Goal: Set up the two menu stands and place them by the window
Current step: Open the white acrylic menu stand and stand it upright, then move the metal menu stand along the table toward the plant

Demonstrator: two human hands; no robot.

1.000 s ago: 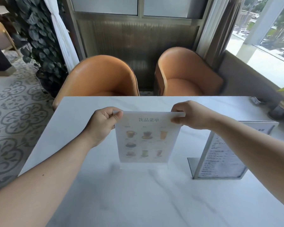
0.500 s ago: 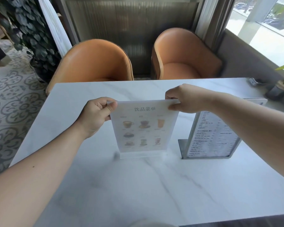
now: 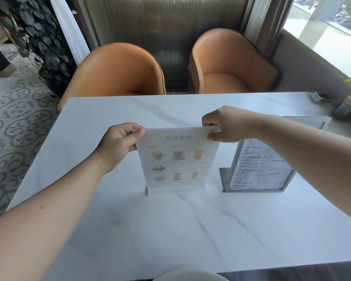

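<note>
A clear acrylic menu stand with a drinks menu sheet (image 3: 176,159) stands upright at the middle of the white marble table (image 3: 170,230). My left hand (image 3: 118,145) pinches the sheet's top left corner. My right hand (image 3: 225,124) pinches its top right corner. The sheet's lower edge sits down in the stand's base (image 3: 174,191). A second menu stand (image 3: 257,171) with a metal frame and a text menu stands upright to the right, partly hidden behind my right forearm.
Two orange chairs (image 3: 114,72) (image 3: 231,63) sit at the table's far side. A window (image 3: 328,23) runs along the right. A small potted plant (image 3: 346,106) and a small tray (image 3: 320,97) stand at the table's far right corner. A leafy plant (image 3: 34,33) is at the left.
The view has shifted, so the table appears lower in frame. Both hands keep their pinch on the sheet's top corners; the sheet has sunk slightly toward the base.
</note>
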